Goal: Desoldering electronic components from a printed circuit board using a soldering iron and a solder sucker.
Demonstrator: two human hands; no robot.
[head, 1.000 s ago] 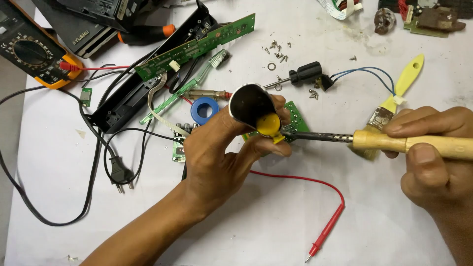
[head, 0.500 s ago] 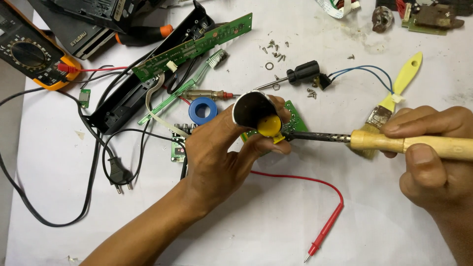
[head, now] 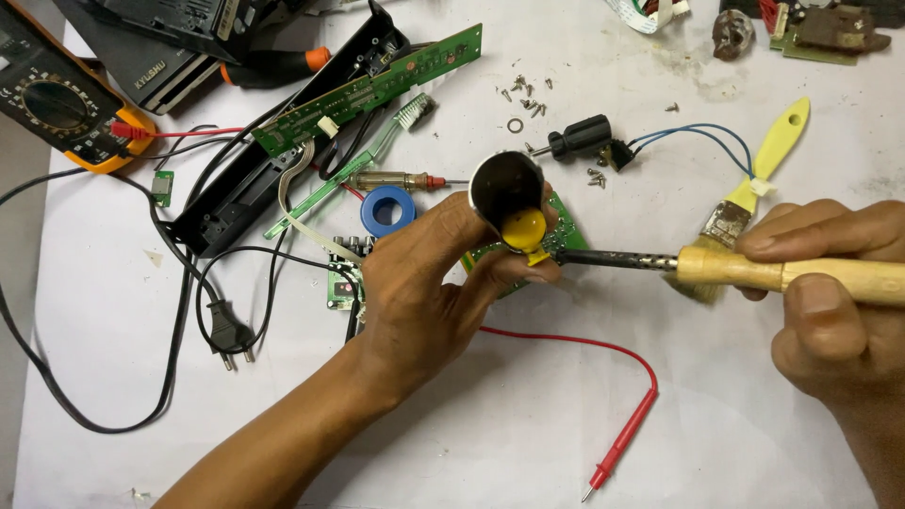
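My left hand (head: 429, 283) holds a small round metal tin (head: 507, 191) tilted on its side, open mouth toward me, with yellow paste (head: 523, 229) inside. It rests above a green circuit board (head: 564, 236) on the table. My right hand (head: 830, 302) grips the wooden handle of a soldering iron (head: 754, 270). The iron's dark metal tip (head: 594, 257) reaches left and touches the yellow paste at the tin's lower rim.
A yellow-handled brush (head: 754, 179) lies behind the iron. A red probe lead (head: 622, 443) lies in front. A blue tape roll (head: 386, 209), long green board (head: 368, 90), black casing (head: 273, 160), multimeter (head: 66, 108), black plug cable (head: 226, 330) and loose screws (head: 523, 94) sit at left and back.
The tin has tipped a little more toward me in my left hand, and the iron's tip has stayed at the yellow paste. Both hands have barely shifted.
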